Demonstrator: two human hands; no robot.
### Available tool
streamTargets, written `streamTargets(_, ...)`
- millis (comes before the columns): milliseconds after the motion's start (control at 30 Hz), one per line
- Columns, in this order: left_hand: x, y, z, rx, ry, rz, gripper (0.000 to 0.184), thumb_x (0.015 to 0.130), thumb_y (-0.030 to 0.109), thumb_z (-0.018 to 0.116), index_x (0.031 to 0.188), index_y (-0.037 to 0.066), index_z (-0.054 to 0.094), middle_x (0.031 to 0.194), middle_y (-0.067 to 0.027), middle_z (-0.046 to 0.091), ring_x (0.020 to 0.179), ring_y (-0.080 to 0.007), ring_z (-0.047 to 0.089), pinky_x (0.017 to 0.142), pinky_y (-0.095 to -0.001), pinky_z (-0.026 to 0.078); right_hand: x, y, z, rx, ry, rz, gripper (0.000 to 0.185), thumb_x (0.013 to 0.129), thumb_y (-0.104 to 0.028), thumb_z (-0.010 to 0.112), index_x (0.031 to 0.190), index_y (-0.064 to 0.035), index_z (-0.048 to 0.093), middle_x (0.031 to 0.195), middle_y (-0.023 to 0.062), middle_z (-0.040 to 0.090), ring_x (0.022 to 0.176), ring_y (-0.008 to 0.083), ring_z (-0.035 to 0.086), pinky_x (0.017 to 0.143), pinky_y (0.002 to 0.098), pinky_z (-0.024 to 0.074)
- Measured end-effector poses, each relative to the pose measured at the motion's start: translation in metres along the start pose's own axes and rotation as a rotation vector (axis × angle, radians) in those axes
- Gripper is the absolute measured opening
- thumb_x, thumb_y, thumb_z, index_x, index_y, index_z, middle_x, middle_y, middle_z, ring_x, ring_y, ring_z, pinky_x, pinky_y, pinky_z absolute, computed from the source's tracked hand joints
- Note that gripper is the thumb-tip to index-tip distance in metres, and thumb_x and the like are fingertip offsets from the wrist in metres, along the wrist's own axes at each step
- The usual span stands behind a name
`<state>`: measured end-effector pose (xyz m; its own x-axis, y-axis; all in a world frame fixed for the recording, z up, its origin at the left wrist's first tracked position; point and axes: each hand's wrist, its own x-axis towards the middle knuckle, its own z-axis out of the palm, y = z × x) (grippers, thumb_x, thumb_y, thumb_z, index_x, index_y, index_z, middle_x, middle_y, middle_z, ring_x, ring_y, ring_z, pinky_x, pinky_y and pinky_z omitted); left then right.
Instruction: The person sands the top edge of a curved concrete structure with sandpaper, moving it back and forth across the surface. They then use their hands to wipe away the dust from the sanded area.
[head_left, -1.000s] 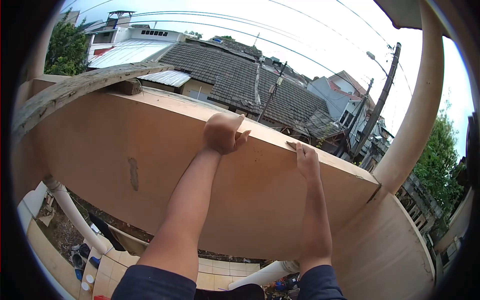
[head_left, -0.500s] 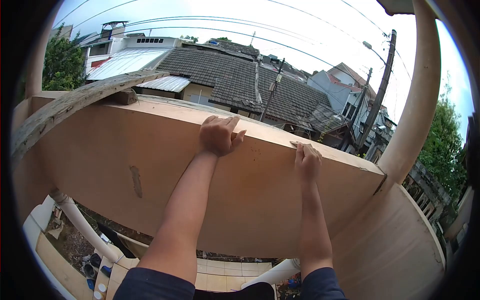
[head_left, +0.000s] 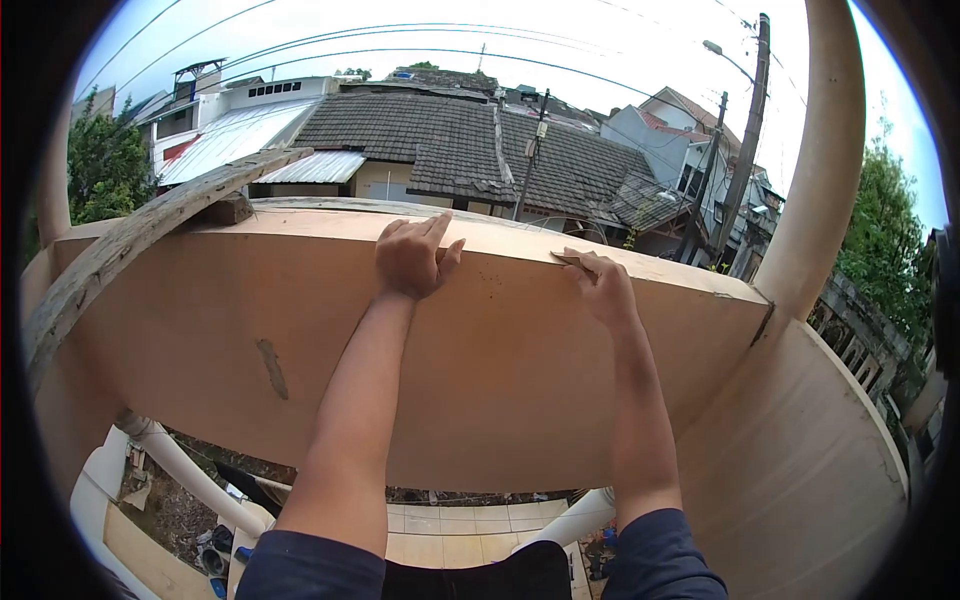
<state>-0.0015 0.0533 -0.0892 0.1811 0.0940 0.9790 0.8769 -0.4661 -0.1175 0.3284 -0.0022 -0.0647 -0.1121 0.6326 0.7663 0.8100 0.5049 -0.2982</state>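
My left hand (head_left: pixel 412 258) rests on the top edge of a peach-coloured wall (head_left: pixel 430 350), its thumb and some fingers apart, holding nothing that shows. To the right, my right hand (head_left: pixel 603 283) is at the same edge, its fingers closed on a small thin flat piece (head_left: pixel 562 257). The piece lies against the wall's top near the front edge. Its far part is hidden under my fingers.
A weathered wooden beam (head_left: pixel 150 235) crosses the wall at the left, over a small block (head_left: pixel 229 209). A round column (head_left: pixel 822 160) stands at the right. Tiled floor (head_left: pixel 450 535) and a pale pipe (head_left: pixel 200 480) lie far below.
My right hand has shifted slightly left along the edge with the flat piece, and its fingers now point more to the left. My left hand stays on the edge. The view has turned slightly.
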Motion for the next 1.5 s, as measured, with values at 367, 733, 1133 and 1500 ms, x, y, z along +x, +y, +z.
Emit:
streamTargets(367, 0.003, -0.001, 0.0, -0.032, 0.005, -0.014, 0.048, 0.098, 0.041, 0.064, 0.131, 0.008, 0.076, 0.095, -0.0101, 0.082, 0.084, -0.0273, 0.077, 0.092, -0.0422, 0.058, 0.009, 0.036, 0.001, 0.009, -0.032, -0.198, 0.029, 0.104, -0.017, 0.069, 0.13, -0.0075, 0.078, 0.119, 0.0153, 0.08, 0.108, 0.0312, 0.074, 0.105, 0.0434, 0.0524)
streamTargets(733, 0.001, 0.0, 0.001, 0.004, -0.071, -0.088, 0.05, 0.097, 0.044, 0.065, 0.129, 0.008, 0.076, 0.082, -0.0108, 0.077, 0.076, -0.0287, 0.075, 0.084, -0.0448, 0.058, -0.005, 0.022, 0.023, -0.166, 0.31, -0.134, 0.028, 0.11, -0.029, 0.061, 0.112, -0.0116, 0.084, 0.106, 0.0095, 0.082, 0.104, 0.0299, 0.075, 0.106, 0.0423, 0.0505)
streamTargets(1133, -0.001, 0.001, 0.005, -0.01, -0.02, -0.047, 0.048, 0.094, 0.045, 0.066, 0.12, 0.006, 0.078, 0.079, -0.0104, 0.077, 0.074, -0.0309, 0.075, 0.091, -0.0463, 0.059, -0.008, 0.009, 0.022, -0.153, 0.325, -0.145, 0.033, 0.111, -0.029, 0.058, 0.107, -0.0075, 0.083, 0.1, 0.0109, 0.081, 0.097, 0.0315, 0.074, 0.103, 0.0471, 0.0532)
streamTargets(1500, 0.0, -0.001, 0.003, -0.008, -0.053, -0.081, 0.047, 0.094, 0.046, 0.066, 0.116, 0.006, 0.078, 0.085, -0.0134, 0.079, 0.079, -0.031, 0.076, 0.084, -0.0453, 0.058, -0.012, -0.006, 0.041, -0.357, 0.409, -0.332, 0.026, 0.107, -0.029, 0.066, 0.109, -0.0084, 0.082, 0.109, 0.0053, 0.081, 0.111, 0.0265, 0.072, 0.104, 0.0421, 0.0516)
